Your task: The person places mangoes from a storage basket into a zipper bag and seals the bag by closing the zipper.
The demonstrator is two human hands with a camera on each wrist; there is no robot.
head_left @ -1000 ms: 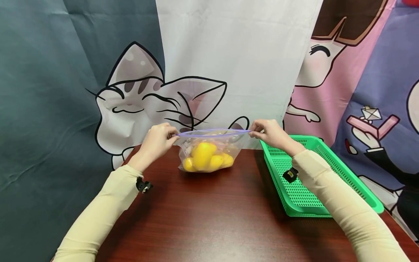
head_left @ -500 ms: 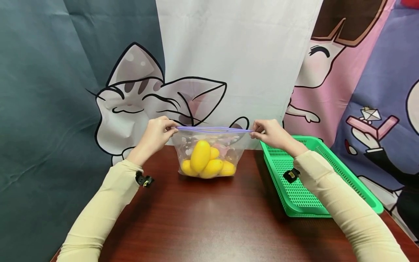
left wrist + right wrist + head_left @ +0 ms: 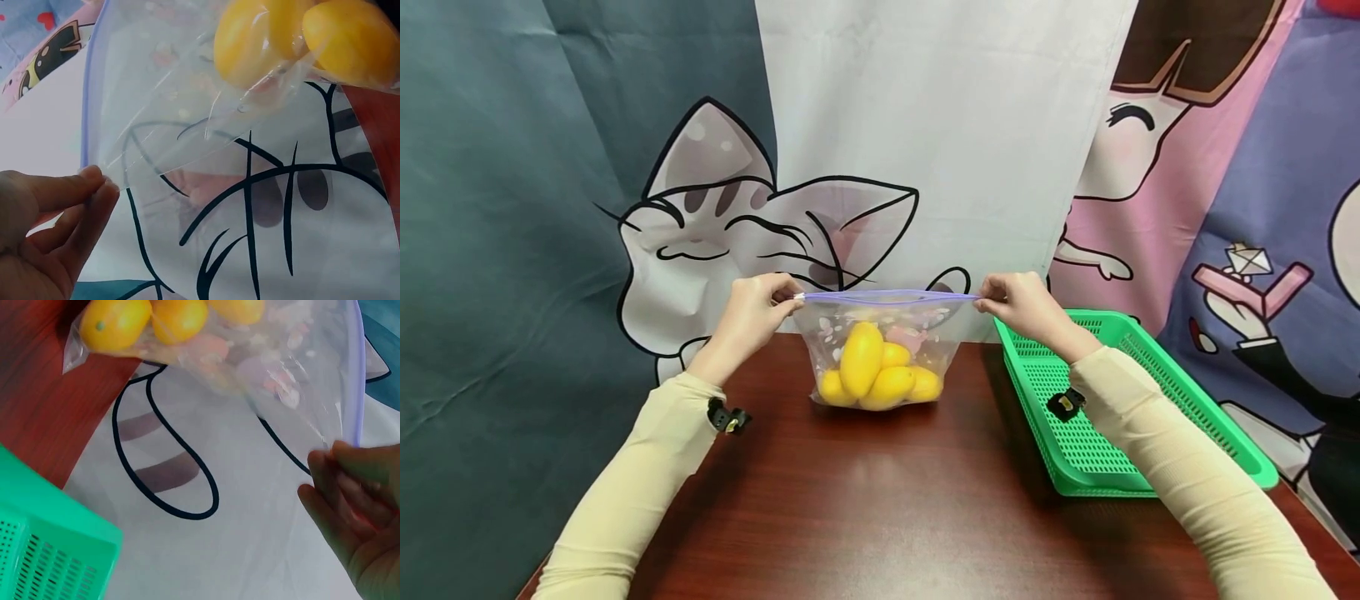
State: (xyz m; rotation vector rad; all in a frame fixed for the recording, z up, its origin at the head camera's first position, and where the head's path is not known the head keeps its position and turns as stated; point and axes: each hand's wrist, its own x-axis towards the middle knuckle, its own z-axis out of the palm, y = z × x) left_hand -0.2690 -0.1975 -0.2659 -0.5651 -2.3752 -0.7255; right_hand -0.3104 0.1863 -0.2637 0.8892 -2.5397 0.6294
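Note:
A clear zip bag [image 3: 936, 333] with a purple zip strip stands upright at the back of the table, stretched wide between both hands. Several yellow mangoes [image 3: 862, 358] lie in its bottom, one of them leaning upright. My left hand [image 3: 752, 312] pinches the top left corner between thumb and finger; the left wrist view shows these fingertips [image 3: 100, 181] right at the end of the strip. At the other corner my right hand [image 3: 1022, 304] pinches the strip's right end. The strip's two edges part slightly along the middle.
A green plastic basket [image 3: 1075, 433] with slotted walls stands on the right of the brown table [image 3: 880, 500], under the right forearm. Close behind the bag hangs a printed cloth [image 3: 850, 125] with a cartoon cat.
The bag's top edge has risen and its front has straightened, so the mangoes show more plainly. The left hand went up, then slightly left; the right hand has barely moved.

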